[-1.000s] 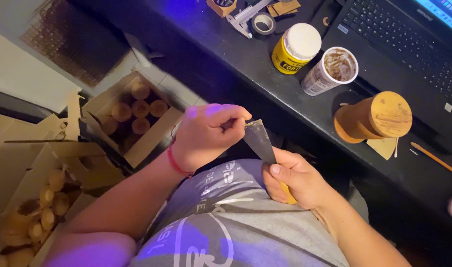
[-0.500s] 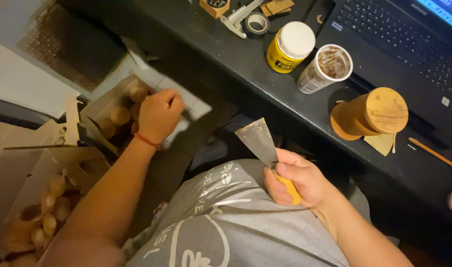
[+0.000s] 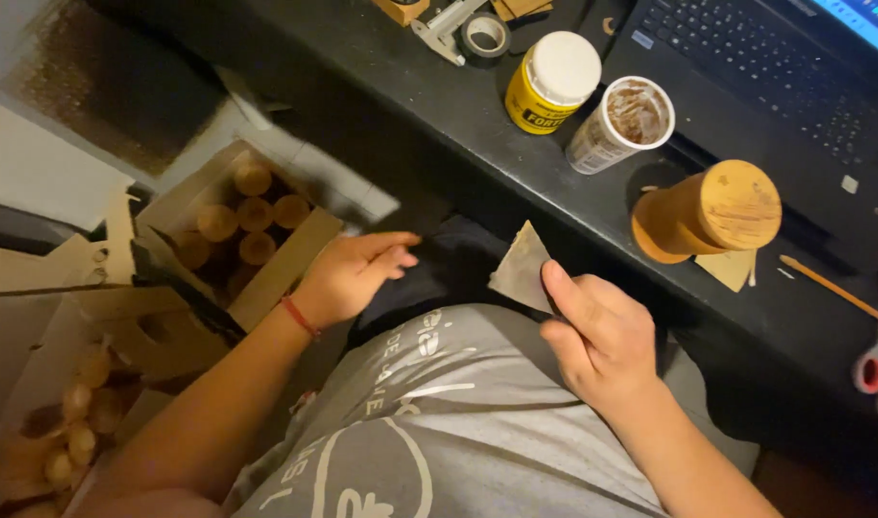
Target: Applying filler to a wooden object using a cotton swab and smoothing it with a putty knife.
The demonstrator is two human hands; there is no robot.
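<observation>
Your left hand has come back from the box toward your lap, grip loose, fingers apart, holding nothing. Right hand w/ grip clamped on the scraper, blade up, just below the dark worktop. On it: 2 tubs, 1 wood cylinder, 1 laptop.

Yellow white-lidded jar beside laptop screen.

Left hand loosely open; right hand clenched.

Open lap gap between cardboard box and desk edge.
</observation>
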